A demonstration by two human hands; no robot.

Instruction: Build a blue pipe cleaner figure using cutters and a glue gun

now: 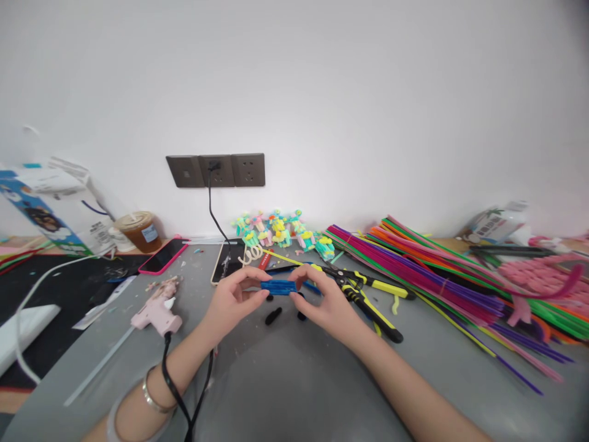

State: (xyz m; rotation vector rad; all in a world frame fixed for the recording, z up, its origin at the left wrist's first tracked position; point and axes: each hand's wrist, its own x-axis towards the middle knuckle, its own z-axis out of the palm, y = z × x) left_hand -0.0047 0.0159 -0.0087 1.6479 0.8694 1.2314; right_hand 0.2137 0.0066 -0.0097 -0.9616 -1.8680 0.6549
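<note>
Between my two hands is a small blue bundle of short pipe cleaner pieces (278, 286), lying level above the grey table. My left hand (239, 294) pinches its left end between thumb and fingers. At the right end, my right hand (318, 294) grips it the same way. Just below, a short black fuzzy piece (273, 316) lies on the table, with other black bits partly hidden by my fingers. Yellow and black pliers (375, 307) rest to the right of my right hand.
A pink glue gun (159, 312) with a black cord lies left. Phones (164, 256), a drink cup (140, 232) and a carton (50, 212) stand or lie further back. Small pastel fuzzy figures (280, 233) line the wall. Bundles of coloured pipe cleaners (427, 276) spread across the right.
</note>
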